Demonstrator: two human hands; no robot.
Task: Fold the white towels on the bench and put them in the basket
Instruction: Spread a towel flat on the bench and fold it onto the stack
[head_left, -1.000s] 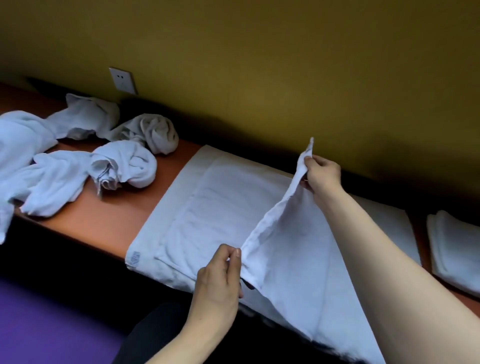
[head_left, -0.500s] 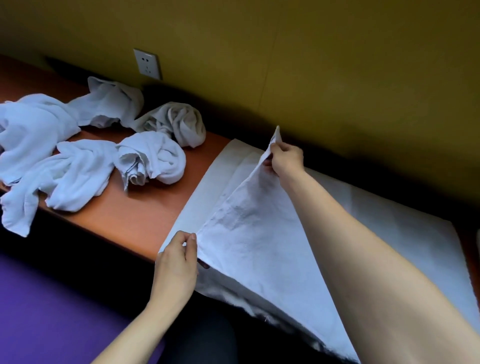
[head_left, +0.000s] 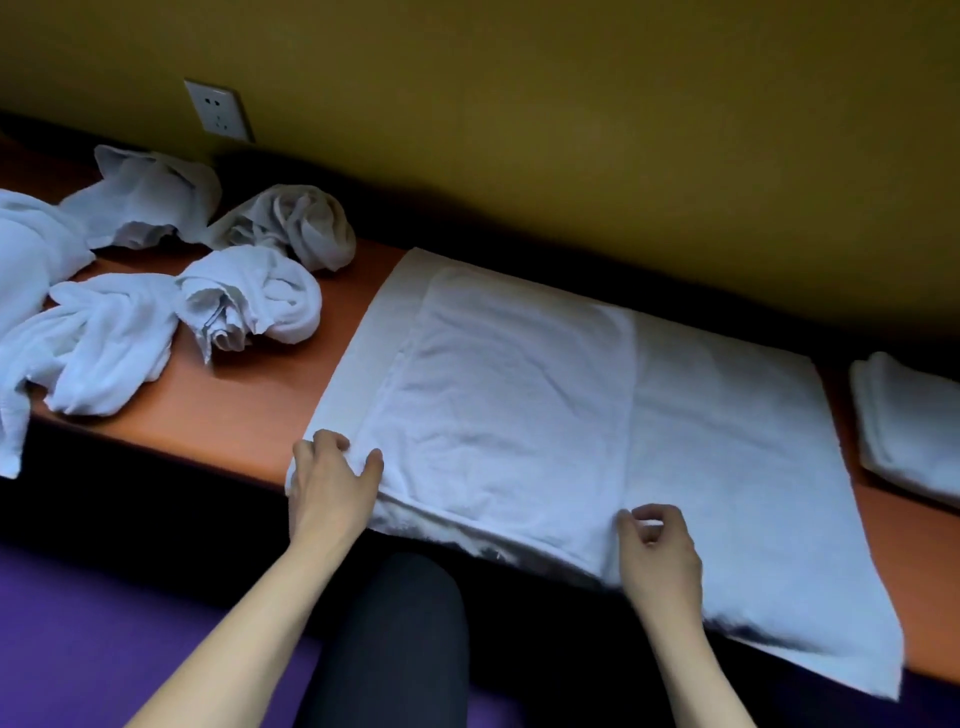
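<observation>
**Towel folded over, corners under our fingers**

We have one white towel (head_left: 519, 405) spread flat on the orange counter (head_left: 223, 415), a folded panel lying over its left part and a single layer running on to the right, where the near corner hangs past the counter's front edge. Our left hand (head_left: 332, 483) sits on the near left corner, thumb and fingers (head_left: 332, 441) spread apart and pressing the cloth. Our right hand (head_left: 657, 551) hovers at the near end of the fold line, its fingers loosely curled; we cannot tell whether they pinch the edge. Crumpled towels (head_left: 249, 301) wait in a heap to the left, and a folded stack (head_left: 904, 426) lies at the right. No basket is in view.

The risk, as we judge it, lies in the overhang: a pull on the near edge could drag the loose right end off the counter. The upper panel also sits short of the left edge, so a further fold may come out uneven.
</observation>
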